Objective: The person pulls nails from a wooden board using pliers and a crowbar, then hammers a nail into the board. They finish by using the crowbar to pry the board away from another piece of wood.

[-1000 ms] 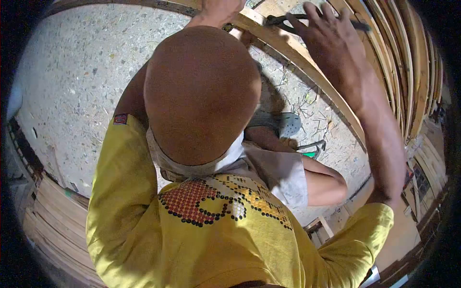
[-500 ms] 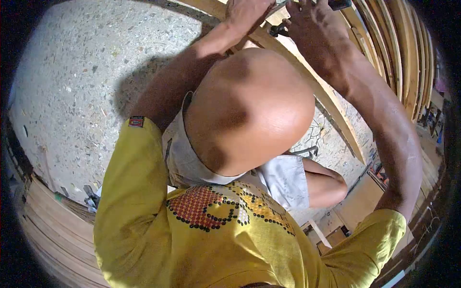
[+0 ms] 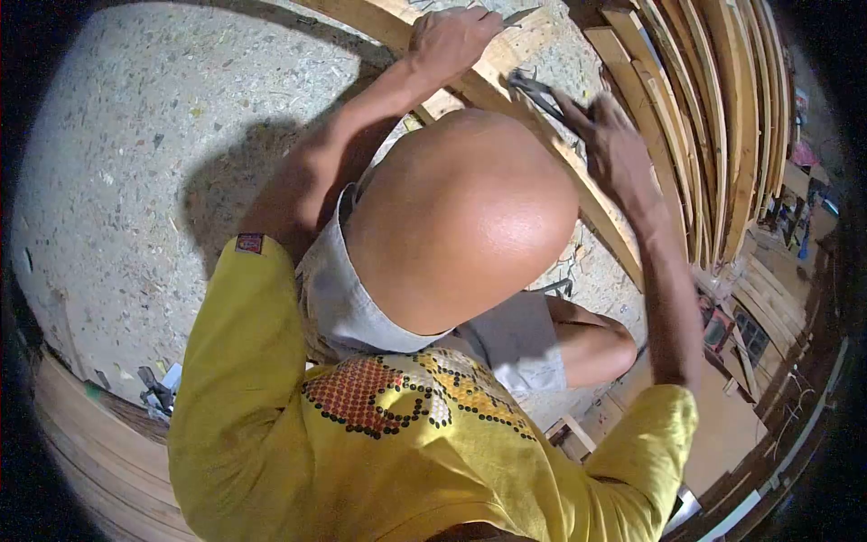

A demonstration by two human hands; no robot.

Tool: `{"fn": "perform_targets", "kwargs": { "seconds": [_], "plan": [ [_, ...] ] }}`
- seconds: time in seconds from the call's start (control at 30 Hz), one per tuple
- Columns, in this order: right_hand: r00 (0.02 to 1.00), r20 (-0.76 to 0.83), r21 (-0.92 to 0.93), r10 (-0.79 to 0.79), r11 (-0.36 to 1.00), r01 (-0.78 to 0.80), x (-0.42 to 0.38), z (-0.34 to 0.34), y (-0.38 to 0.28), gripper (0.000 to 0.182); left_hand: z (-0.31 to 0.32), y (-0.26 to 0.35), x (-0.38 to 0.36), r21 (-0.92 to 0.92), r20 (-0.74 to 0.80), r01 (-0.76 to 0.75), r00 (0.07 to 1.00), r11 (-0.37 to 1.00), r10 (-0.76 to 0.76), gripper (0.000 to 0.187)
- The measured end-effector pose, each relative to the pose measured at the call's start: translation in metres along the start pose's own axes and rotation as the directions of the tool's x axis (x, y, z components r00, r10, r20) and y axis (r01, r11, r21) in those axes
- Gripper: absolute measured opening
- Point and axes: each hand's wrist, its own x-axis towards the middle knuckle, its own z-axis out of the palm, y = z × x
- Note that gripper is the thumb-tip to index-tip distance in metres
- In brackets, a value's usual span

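My left hand (image 3: 452,41) is closed at the curved wooden beam (image 3: 488,81). A thin, pointed metal piece (image 3: 522,16) juts out past its fingers, over a pale wooden board lying across the beam. To the right, my right hand (image 3: 619,149) is wrapped round the handle of a dark metal tool (image 3: 558,107), its head looking forked and reaching to the beam's upper face. The beam runs slantwise past my raised knee, which hides part of it.
Several curved wooden strips (image 3: 713,117) stand stacked at the right. Speckled floor (image 3: 135,181) with shavings spreads at the left. Planks (image 3: 99,452) lie at the lower left, and a flat board (image 3: 713,434) with scraps and tools at the lower right.
My right hand has drawn back down, away from my left hand, with the dark tool in it. The left hand shows slightly lower in view, still closed by the beam.
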Motion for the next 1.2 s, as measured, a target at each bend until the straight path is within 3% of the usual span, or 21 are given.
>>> {"fn": "perform_targets", "kwargs": {
  "seconds": [0.03, 0.07, 0.1, 0.17, 0.23, 0.3, 0.33, 0.37, 0.47, 0.53, 0.67, 0.7, 0.77, 0.8, 0.83, 0.87, 0.9, 0.93, 0.97, 1.03, 1.2],
  "plan": [
    [0.988, 0.088, 0.230, 0.124, 0.963, -0.141, -0.012, 0.020, 0.006, 0.064, 0.006, -0.004, -0.001, 0.004, -0.008, -0.003, 1.000, 1.000, 0.003, 0.014],
    [0.947, 0.214, 0.662, 0.240, 0.677, -0.322, -0.028, 0.048, 0.012, 0.060, 0.009, -0.005, -0.003, 0.002, -0.013, 0.004, 1.000, 1.000, -0.004, 0.014],
    [0.885, 0.379, 0.884, 0.270, 0.177, -0.433, -0.044, 0.069, 0.014, 0.056, 0.010, -0.007, -0.005, -0.001, -0.011, 0.004, 1.000, 1.000, -0.004, 0.014],
    [0.771, 0.538, 0.803, 0.340, -0.486, -0.346, -0.068, 0.081, -0.001, 0.044, -0.004, -0.002, -0.003, -0.014, -0.012, -0.065, 0.998, 0.998, 0.065, 0.019],
    [0.788, 0.520, 0.853, 0.331, -0.252, -0.457, -0.091, 0.110, 0.007, 0.035, -0.011, 0.012, 0.004, 0.176, 0.223, 0.259, 0.929, 0.950, -0.295, 0.028],
    [0.745, 0.569, 0.808, 0.349, -0.408, -0.425, -0.111, 0.131, 0.007, 0.031, -0.011, 0.012, 0.009, 0.030, 0.255, 0.367, 0.897, 0.930, -0.362, 0.041],
    [0.762, 0.507, 0.822, 0.403, -0.493, -0.286, -0.117, 0.131, -0.002, 0.022, -0.020, 0.022, 0.010, -0.112, 0.264, 0.396, 0.896, 0.911, -0.357, 0.041],
    [0.772, 0.470, 0.748, 0.428, -0.658, -0.091, -0.122, 0.125, -0.016, 0.017, -0.006, 0.011, -0.001, -0.205, 0.121, 0.207, 0.975, 0.957, -0.185, 0.038],
    [0.700, 0.534, 0.667, 0.475, -0.745, -0.003, -0.141, 0.164, -0.018, 0.016, 0.010, 0.032, -0.002, -0.200, 0.124, -0.033, 0.991, 0.979, 0.059, 0.034],
    [0.642, 0.562, 0.657, 0.522, -0.753, 0.036, -0.150, 0.179, -0.013, 0.014, 0.022, 0.062, -0.005, -0.188, 0.253, -0.274, 0.914, 0.943, 0.316, 0.038],
    [0.532, 0.557, 0.667, 0.638, -0.725, 0.172, -0.170, 0.194, 0.001, 0.012, 0.038, 0.109, -0.001, -0.139, 0.331, -0.475, 0.805, 0.869, 0.493, 0.058],
    [0.525, 0.533, 0.664, 0.664, -0.712, 0.226, -0.175, 0.196, 0.003, 0.013, 0.049, 0.117, 0.000, -0.141, 0.336, -0.485, 0.796, 0.863, 0.503, 0.058],
    [0.471, 0.578, 0.665, 0.666, -0.719, 0.200, -0.186, 0.197, 0.005, 0.024, 0.063, 0.120, -0.001, 0.009, 0.732, -0.361, 0.638, 0.933, 0.240, 0.058],
    [0.458, 0.577, 0.705, 0.676, -0.696, 0.138, -0.192, 0.200, 0.006, 0.029, 0.063, 0.122, 0.002, 0.006, 0.764, -0.215, 0.631, 0.977, 0.134, 0.055],
    [0.409, 0.587, 0.733, 0.698, -0.673, 0.096, -0.195, 0.201, 0.004, 0.033, 0.060, 0.125, 0.009, -0.006, 0.812, -0.195, 0.572, 0.981, 0.119, 0.057],
    [0.435, 0.604, 0.727, 0.668, -0.686, 0.044, -0.201, 0.214, 0.007, 0.036, 0.066, 0.114, 0.005, -0.094, 0.717, -0.221, 0.662, 0.971, 0.220, 0.057],
    [0.410, 0.592, 0.749, 0.694, -0.661, 0.038, -0.199, 0.193, 0.003, 0.041, 0.078, 0.103, 0.003, -0.094, 0.762, -0.212, 0.614, 0.973, 0.207, 0.056],
    [0.420, 0.597, 0.732, 0.684, -0.678, 0.064, -0.204, 0.196, 0.002, 0.042, 0.079, 0.099, 0.000, -0.143, 0.703, -0.209, 0.666, 0.967, 0.248, 0.050],
    [0.394, 0.578, 0.756, 0.714, -0.651, 0.072, -0.203, 0.184, -0.001, 0.044, 0.075, 0.102, 0.002, -0.051, 0.742, -0.232, 0.642, 0.971, 0.192, 0.045],
    [0.499, 0.469, 0.807, 0.728, -0.583, 0.093, -0.222, 0.203, 0.013, 0.028, 0.065, 0.099, 0.005, -0.015, 0.742, -0.283, 0.640, 0.959, 0.201, 0.039],
    [0.414, 0.246, 0.953, 0.876, -0.296, 0.060, -0.224, 0.150, -0.001, 0.023, -0.014, 0.044, 0.030, -0.077, 0.651, -0.359, 0.688, 0.930, 0.320, 0.047]
  ]
}}
